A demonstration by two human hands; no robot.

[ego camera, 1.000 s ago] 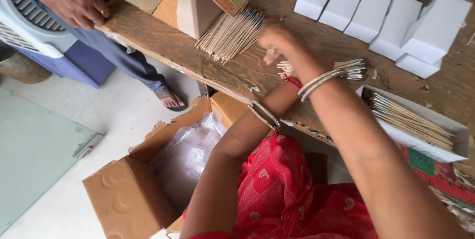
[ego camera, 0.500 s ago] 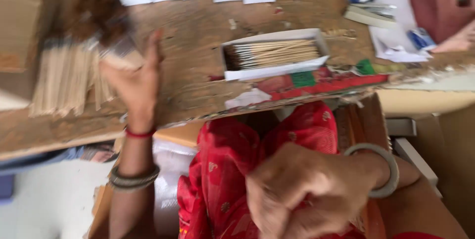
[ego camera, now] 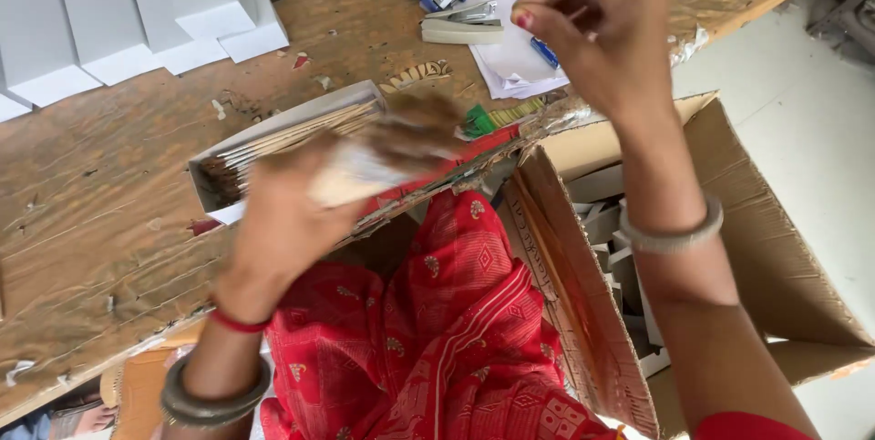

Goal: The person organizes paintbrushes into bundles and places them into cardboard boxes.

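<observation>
Two bare hands work over a worn wooden table [ego camera: 109, 221]: the left hand [ego camera: 292, 212] is clamped on a blurred bundle of sticks [ego camera: 383, 153] just above an open white box [ego camera: 273, 144] that holds more sticks. The right hand [ego camera: 597, 35], fingers curled together on nothing I can make out, hangs near a stapler [ego camera: 460, 25] and papers [ego camera: 510, 53], above an open cardboard carton [ego camera: 583, 312] beside the table.

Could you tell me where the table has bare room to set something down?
Bare wood lies left of the stick tray, below the white boxes. The far right end is crowded with staplers and papers.
</observation>
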